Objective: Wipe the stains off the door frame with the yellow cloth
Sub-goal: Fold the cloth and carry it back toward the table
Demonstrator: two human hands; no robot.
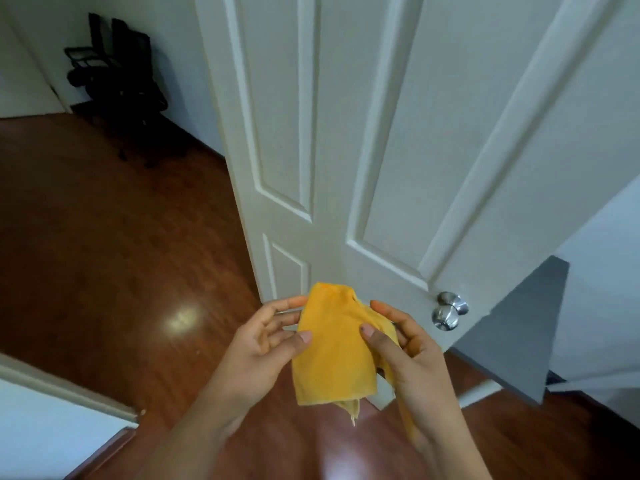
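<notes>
Head view, only view: wiping looks not yet started, judging by the layout. The folded yellow fabric cloth (334,344) is held up in the air in front of the white panelled door (381,133), just below its lower panels and clear of any surface; it touches neither the door nor any frame. No stains can be made out on the white paint from here, and it is hard to tell which strip is the frame to be cleaned; a white trim edge (69,389) sits well left of the door at the bottom left corner. So the whole wipe is probably still left: carry cloth to frame, press, rub. The left hand (263,344) pinches the cloth's left edge, thumb on the front, fingers curled loosely behind, index tip by the top corner. The right hand (408,344) pinches the right edge, thumb pressed on the front face, other fingers bent around the bunched side, a loose tail hanging below. A round silver metal doorknob (448,310) is just right of the cloth on the door's edge. A black office chair (117,77) stands far left of the door over the reddish wooden floor (104,237).
</notes>
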